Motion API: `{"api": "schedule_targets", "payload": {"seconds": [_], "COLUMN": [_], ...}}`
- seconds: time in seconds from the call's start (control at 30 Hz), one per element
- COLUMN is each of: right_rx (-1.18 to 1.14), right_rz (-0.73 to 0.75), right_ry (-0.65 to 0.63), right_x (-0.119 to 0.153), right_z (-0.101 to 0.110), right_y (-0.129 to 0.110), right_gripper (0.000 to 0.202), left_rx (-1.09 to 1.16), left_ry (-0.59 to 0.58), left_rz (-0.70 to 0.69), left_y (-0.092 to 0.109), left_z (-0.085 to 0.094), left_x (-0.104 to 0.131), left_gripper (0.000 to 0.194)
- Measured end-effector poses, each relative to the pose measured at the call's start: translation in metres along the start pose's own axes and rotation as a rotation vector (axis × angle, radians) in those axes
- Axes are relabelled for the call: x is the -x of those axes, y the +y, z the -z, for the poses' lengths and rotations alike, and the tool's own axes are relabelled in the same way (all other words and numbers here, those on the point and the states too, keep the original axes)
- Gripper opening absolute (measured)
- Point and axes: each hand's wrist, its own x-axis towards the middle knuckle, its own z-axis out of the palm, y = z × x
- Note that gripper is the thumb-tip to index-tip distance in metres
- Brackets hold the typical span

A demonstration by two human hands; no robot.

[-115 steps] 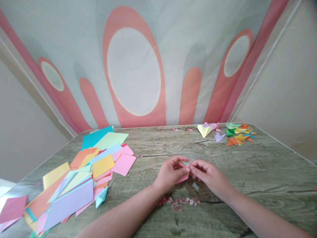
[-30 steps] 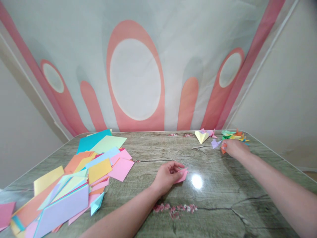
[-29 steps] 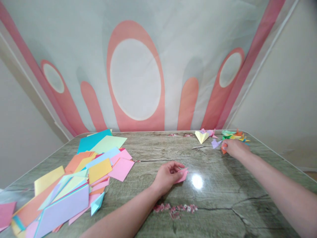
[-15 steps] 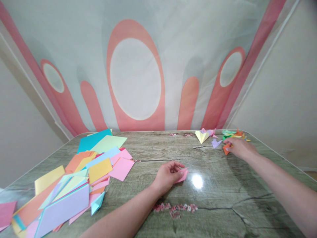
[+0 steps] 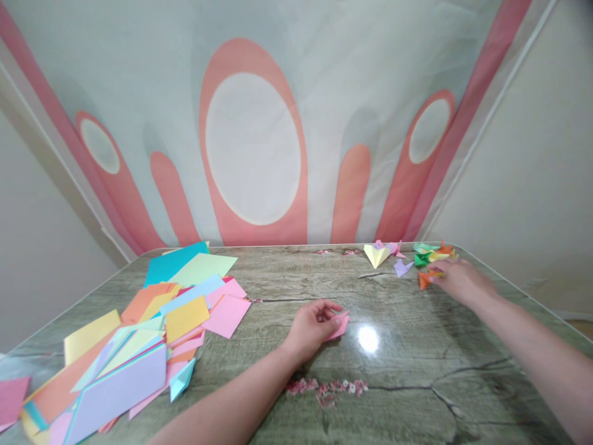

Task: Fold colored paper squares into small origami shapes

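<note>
Near the middle of the wood-patterned table, my left hand point(image 5: 315, 329) is closed with thumb and fingers on a small folded pink paper point(image 5: 338, 329), whose pointed end sticks out to the right. At the far right, my right hand point(image 5: 458, 281) pinches a small orange origami figure point(image 5: 425, 280) low over the tabletop. My fingers cover part of that figure and look slightly blurred. Just behind it lie a green origami piece point(image 5: 422, 259) and several other coloured ones. A purple origami figure point(image 5: 402, 267) rests to its left.
A pale yellow folded paper point(image 5: 376, 255) and pink origami point(image 5: 393, 248) lie along the back edge. On the left spreads a heap of coloured paper sheets point(image 5: 125, 389), with a light-blue folded piece point(image 5: 182, 379) beside it. A printed backdrop point(image 5: 319, 123) stands behind the table.
My right hand has shifted a little to the right, and more of the orange figure shows past my fingertips. My left hand and the pink paper have stayed nearly still.
</note>
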Motion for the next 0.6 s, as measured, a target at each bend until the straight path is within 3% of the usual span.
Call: {"api": "schedule_targets", "payload": {"seconds": [0.13,0.23,0.3,0.37,0.43,0.6], "right_rx": [-0.198,-0.406,-0.55,-0.94,-1.162,-1.355], "right_rz": [0.042,0.136,0.203,0.216,0.228,0.215], "right_ry": [-0.026,-0.122,-0.202,-0.354,-0.475,-0.563], "right_x": [0.014,0.031,0.047,0.065,0.081,0.109], "right_z": [0.005,0.016,0.026,0.034,0.039,0.031], "right_y": [-0.02,-0.055,-0.087,-0.119,-0.145,-0.174], "right_gripper": [0.02,0.034,0.039,0.034,0.029,0.023], "left_rx": [-0.323,-0.552,-0.621,-0.584,-0.511,-0.416], "left_ry": [0.137,0.237,0.333,0.348,0.353,0.405], "left_rz": [-0.081,-0.178,-0.358,-0.487,-0.556,-0.539], "left_y": [0.004,0.014,0.026,0.041,0.056,0.073], "left_z": [0.011,0.02,0.021,0.016,0.007,-0.006], "left_x": [-0.002,-0.002,0.003,0.011,0.022,0.039], "left_gripper": [0.021,0.016,0.014,0.015,0.014,0.012]}}
